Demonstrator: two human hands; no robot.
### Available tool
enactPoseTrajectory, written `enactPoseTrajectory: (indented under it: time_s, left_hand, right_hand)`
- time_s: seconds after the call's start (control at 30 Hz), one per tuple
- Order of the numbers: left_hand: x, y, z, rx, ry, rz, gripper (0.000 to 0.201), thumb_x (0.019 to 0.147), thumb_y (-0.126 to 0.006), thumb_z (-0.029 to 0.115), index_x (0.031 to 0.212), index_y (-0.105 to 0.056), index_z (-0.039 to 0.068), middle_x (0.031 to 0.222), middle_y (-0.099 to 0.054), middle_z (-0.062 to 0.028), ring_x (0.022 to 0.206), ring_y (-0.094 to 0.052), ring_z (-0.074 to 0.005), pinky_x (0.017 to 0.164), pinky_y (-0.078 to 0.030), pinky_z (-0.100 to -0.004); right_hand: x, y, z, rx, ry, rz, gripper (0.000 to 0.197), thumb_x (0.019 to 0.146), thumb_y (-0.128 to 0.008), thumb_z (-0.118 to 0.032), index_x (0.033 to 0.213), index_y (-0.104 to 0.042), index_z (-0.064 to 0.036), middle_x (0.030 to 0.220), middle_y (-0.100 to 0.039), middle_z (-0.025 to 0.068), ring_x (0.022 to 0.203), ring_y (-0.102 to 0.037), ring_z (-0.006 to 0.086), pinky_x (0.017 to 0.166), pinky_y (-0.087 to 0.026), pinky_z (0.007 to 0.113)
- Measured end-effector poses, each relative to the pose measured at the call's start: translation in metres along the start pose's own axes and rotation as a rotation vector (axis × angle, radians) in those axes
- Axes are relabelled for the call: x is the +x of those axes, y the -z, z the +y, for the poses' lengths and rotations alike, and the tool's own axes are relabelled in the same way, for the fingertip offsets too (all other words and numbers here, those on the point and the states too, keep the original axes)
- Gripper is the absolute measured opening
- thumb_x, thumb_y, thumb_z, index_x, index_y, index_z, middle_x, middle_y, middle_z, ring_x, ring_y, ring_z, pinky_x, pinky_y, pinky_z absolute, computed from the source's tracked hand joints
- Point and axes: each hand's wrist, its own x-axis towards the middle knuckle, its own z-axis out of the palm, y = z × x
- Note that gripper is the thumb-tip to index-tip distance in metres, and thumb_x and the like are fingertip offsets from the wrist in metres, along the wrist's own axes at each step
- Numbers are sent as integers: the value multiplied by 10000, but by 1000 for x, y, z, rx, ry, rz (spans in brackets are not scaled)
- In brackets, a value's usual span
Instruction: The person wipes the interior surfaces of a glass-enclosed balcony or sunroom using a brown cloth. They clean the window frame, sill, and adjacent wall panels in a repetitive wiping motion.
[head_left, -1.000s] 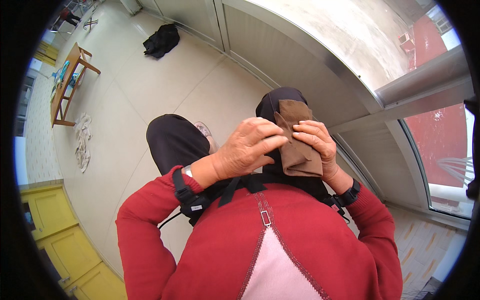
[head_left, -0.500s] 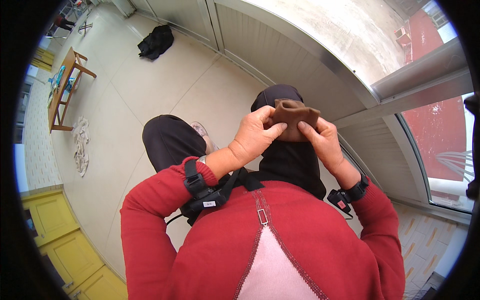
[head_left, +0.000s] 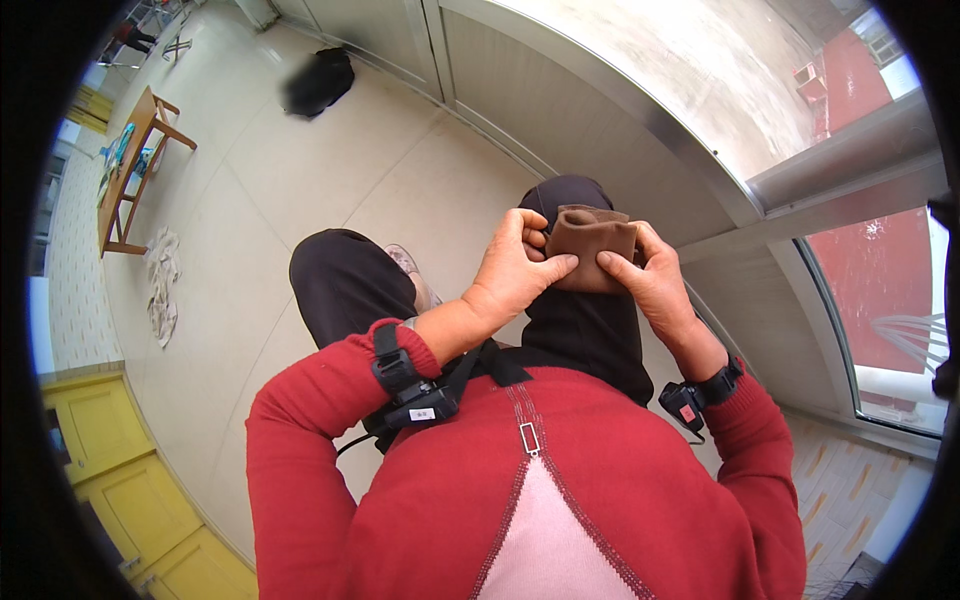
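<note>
A small piece of brown cloth, folded with a loose roll along its top edge, is held up over my right knee. My left hand is at its left side, the thumb on the front face and the fingers curled by the edge. On the other side my right hand grips it, thumb in front and fingers behind. The back of the cloth and some fingertips are hidden.
I sit beside a panelled wall with windows on my right. Black fabric lies on the tiled floor ahead. Farther left are a wooden bench with items on it, a pale rag and yellow cabinets.
The brown cloth has dropped slightly toward me and lies flatter at the top. My left fingers have opened a little and shifted left along its edge.
</note>
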Motion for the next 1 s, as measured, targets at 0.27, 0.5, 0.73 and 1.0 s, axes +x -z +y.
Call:
enactPoseTrajectory:
  time_s: [0.27,0.5,0.73,1.0]
  left_hand:
    - [-3,40,28,-271,-85,-426,435,880,-816,85,1263,-611,109,1060,-624,37,1031,-590,-76,904,-519,-255]
    - [3,33,24,-357,-40,-149,257,941,-761,127,1155,-641,51,1045,-674,-1,980,-616,-90,877,-542,-269]
    - [5,-7,41,-696,-31,-150,302,1014,-644,140,1290,-593,27,1213,-655,-52,1109,-618,-138,958,-528,-294]
    - [29,15,56,-389,-25,-432,441,1040,-616,251,1408,-546,19,1303,-643,-63,1171,-607,-117,1009,-472,-270]
  right_hand:
    - [1,-5,-31,-114,382,-115,245,832,-741,24,1037,-613,-17,964,-650,31,915,-608,117,850,-498,270]
    - [5,-14,-27,-332,528,149,449,790,-811,-22,1188,-603,-35,1161,-634,98,1068,-625,219,926,-520,351]
    - [14,-34,-45,-837,897,186,802,713,-861,-266,1430,-544,-98,1493,-476,180,1291,-527,380,1069,-455,478]
    - [48,31,-20,-1052,1149,223,483,794,-769,-201,1268,-671,-191,1255,-591,88,1019,-629,242,851,-517,379]
